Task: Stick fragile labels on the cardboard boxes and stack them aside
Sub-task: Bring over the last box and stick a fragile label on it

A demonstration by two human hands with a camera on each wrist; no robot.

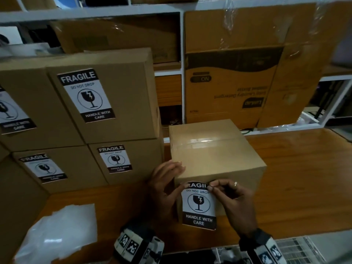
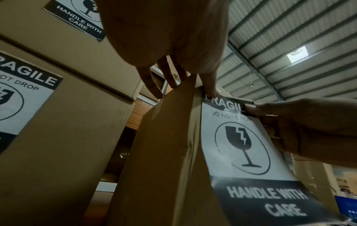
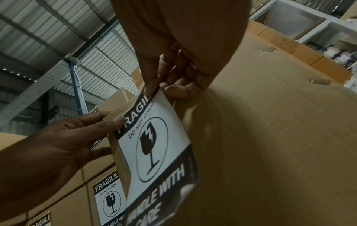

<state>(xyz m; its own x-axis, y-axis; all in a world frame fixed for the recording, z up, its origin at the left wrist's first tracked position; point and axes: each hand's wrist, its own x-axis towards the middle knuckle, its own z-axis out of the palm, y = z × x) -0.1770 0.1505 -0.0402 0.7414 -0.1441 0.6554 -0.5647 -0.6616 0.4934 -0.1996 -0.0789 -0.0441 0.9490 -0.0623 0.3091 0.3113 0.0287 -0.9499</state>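
Your hands hold a fragile label against the front of a taped box.

The plain brown cardboard box (image 1: 215, 155) sits on the wooden worktop (image 1: 297, 168), toward its back edge, just beside the stack of already labelled brown boxes (image 1: 106, 103) on your left. Your right hand (image 1: 236, 202) pinches the top right corner of the black-and-white paper fragile label (image 1: 199, 204) between thumb and fingertips. Your left hand (image 1: 167, 185) lies on the box's front left edge, fingers fairly straight, thumb pressing the label's top left corner. The label's lower part curls away from the cardboard.
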